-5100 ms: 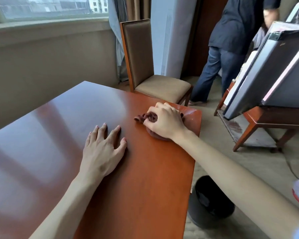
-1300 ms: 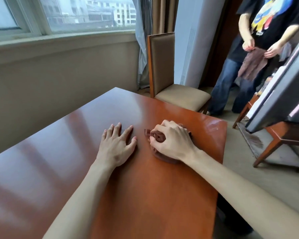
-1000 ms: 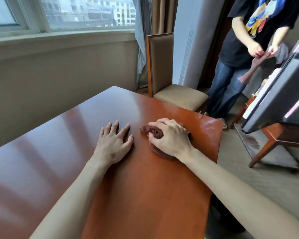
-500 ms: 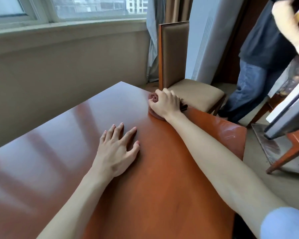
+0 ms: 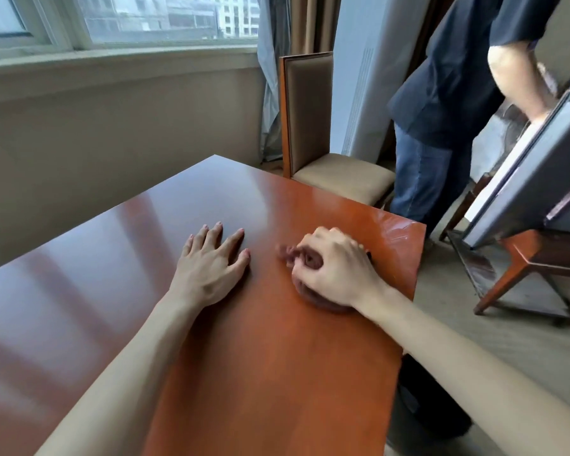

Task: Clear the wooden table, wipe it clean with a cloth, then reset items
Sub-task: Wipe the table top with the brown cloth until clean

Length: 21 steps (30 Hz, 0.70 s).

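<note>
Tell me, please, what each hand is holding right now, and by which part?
The right hand grips the bunched brown cloth from above, fingers curled round its top. The left hand holds nothing, lying flat on the wooden table.

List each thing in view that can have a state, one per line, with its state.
left hand: flat on the table, fingers spread, holding nothing.
right hand: curled round the cloth, pressing it down.
cloth: bunched, on the table near its right edge.
wooden table: glossy, bearing only the hands and cloth.
chair: upright, seat unoccupied, beyond the table's far end.
</note>
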{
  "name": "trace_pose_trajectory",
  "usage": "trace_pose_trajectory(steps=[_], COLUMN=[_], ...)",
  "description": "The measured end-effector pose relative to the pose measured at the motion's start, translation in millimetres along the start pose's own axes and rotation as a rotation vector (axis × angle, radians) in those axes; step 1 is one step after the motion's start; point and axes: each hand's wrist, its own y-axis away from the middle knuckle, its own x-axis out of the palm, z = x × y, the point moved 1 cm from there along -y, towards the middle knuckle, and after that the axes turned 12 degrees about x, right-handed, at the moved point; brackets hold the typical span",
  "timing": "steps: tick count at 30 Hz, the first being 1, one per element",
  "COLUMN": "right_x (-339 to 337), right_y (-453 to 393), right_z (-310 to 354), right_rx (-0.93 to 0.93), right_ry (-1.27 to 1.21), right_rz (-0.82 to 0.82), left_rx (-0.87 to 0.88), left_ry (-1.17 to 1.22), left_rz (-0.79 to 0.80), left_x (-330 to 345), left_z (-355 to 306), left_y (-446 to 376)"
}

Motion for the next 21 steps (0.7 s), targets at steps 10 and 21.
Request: trace_pose_trajectory(steps=[10,21], right_x=[55.3,-8.8], right_y=[-207.5,72.6], right_z=[-48.2,63.2], right_rx=[0.378,-0.074], right_ry=[0.06,-0.069], right_rz=[-0.105,0.055], left_rx=[-0.023,-0.121], left_ry=[-0.039,-0.106], left_rz=[-0.019,0.066], left_x=[3.9,-21.5], left_z=[3.4,-27.5], left_y=[-4.4,7.3])
